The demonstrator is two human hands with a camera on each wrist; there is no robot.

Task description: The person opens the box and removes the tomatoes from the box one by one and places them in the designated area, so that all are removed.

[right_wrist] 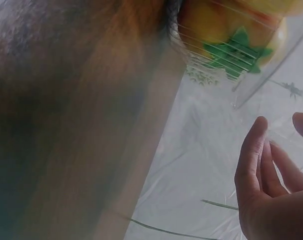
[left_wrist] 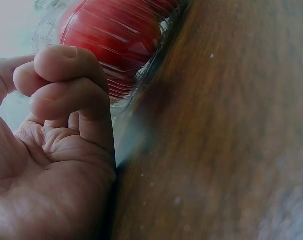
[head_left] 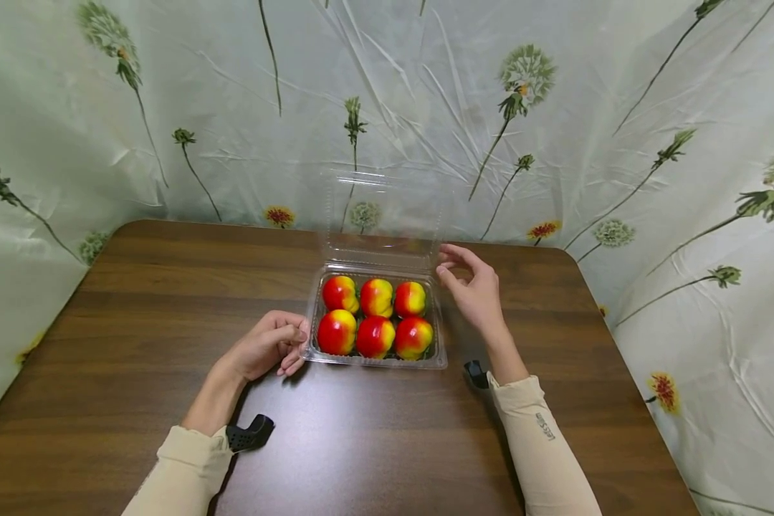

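A clear plastic clamshell box [head_left: 377,362] sits on the table with its lid [head_left: 387,208] raised behind it. Inside, several glossy red-and-yellow fruits [head_left: 375,337] lie in two rows; one fruit [right_wrist: 236,55] shows a green star-shaped leaf through the ribbed wall in the right wrist view. My left hand [head_left: 272,344] pinches the box's left rim near the front corner, thumb on top and the other fingers curled below. Beside the lid's lower right edge is my right hand [head_left: 474,287], fingers loosely bent, a gap between thumb and fingertips and nothing held.
The box stands towards the back of a dark wood table [head_left: 168,301]. Right behind the table's far edge hangs a pale curtain [head_left: 232,143] with a flower print, and the lid stands close in front of it. Black wrist cameras [head_left: 250,433] sit at both cuffs.
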